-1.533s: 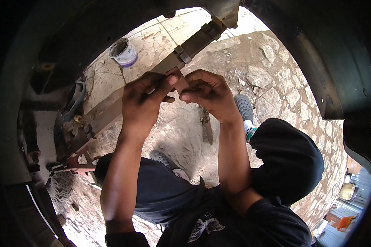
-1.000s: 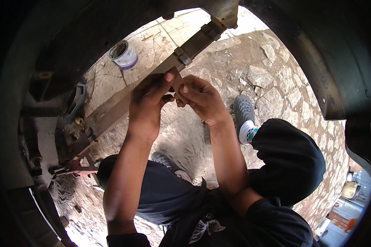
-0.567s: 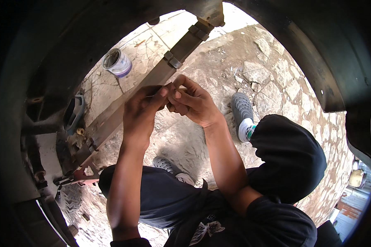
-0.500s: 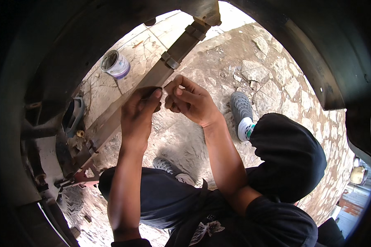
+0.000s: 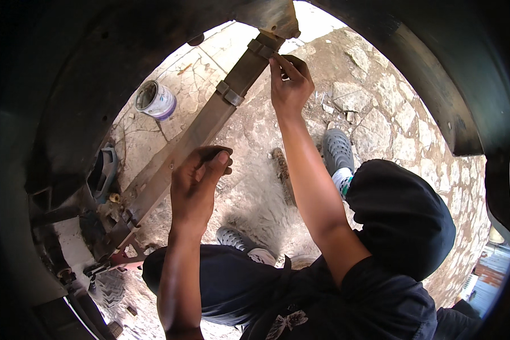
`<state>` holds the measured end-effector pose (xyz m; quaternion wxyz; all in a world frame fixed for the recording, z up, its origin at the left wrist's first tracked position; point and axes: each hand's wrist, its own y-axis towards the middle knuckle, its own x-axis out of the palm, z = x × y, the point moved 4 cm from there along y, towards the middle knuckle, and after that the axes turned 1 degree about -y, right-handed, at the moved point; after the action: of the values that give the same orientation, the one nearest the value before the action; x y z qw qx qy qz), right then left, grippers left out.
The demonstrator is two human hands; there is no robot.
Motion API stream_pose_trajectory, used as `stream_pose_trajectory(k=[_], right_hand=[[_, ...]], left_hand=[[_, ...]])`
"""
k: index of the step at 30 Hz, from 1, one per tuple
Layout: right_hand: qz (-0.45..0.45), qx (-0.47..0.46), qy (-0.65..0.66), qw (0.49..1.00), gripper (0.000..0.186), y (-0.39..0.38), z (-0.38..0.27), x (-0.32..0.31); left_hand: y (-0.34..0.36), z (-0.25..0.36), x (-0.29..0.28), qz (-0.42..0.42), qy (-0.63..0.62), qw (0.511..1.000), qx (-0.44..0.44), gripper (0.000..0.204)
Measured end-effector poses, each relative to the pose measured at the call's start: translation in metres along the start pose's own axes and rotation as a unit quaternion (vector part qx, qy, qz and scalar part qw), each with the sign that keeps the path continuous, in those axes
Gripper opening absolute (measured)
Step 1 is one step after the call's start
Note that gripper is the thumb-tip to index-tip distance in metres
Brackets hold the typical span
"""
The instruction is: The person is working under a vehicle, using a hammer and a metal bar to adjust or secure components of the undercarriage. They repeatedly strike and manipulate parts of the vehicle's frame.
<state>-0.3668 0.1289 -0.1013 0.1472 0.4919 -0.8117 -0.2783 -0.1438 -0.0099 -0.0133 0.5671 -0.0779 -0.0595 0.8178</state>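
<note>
A long leaf spring [image 5: 207,122] slants from the lower left to the top middle, with metal clips round it. My right hand [image 5: 292,85] reaches to its far end. There the thumb and fingertips pinch together at the edge of the upper clip [image 5: 261,49]; anything between them is too small to make out. The lower clip [image 5: 230,93] sits nearer to me on the same spring. Beside the spring's near half, my left hand [image 5: 197,178] is held up with curled fingers, thumb against the index finger. Whatever it may hold is hidden.
Dark metal vehicle parts [image 5: 68,102] frame the view on the left, top and right. A white and purple can [image 5: 156,101] stands on cracked tiles beyond the spring. My shoes [image 5: 338,150] rest on the rough stone ground [image 5: 374,130]. A red metal part [image 5: 127,256] lies lower left.
My right hand has moved away from the left one, up and forward to the upper clip. My left hand has dropped slightly toward me, its fingers still curled.
</note>
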Motion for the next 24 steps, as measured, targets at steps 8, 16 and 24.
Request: stream_pose_trajectory(k=[8,16,24], right_hand=[[-0.037,0.064,0.029,0.997,0.011,0.005,0.017,0.01],[-0.078,0.4,0.277,0.87,0.042,0.012,0.059,0.026],[-0.125,0.41,0.184,0.884,0.031,0.026,0.051,0.019]], left_hand=[[-0.006,0.007,0.002,-0.031,-0.024,0.999,-0.011,0.022],[-0.017,0.011,-0.002,-0.047,-0.04,0.998,-0.007,0.026],[-0.02,-0.003,-0.01,-0.034,-0.043,0.998,-0.005,0.02]])
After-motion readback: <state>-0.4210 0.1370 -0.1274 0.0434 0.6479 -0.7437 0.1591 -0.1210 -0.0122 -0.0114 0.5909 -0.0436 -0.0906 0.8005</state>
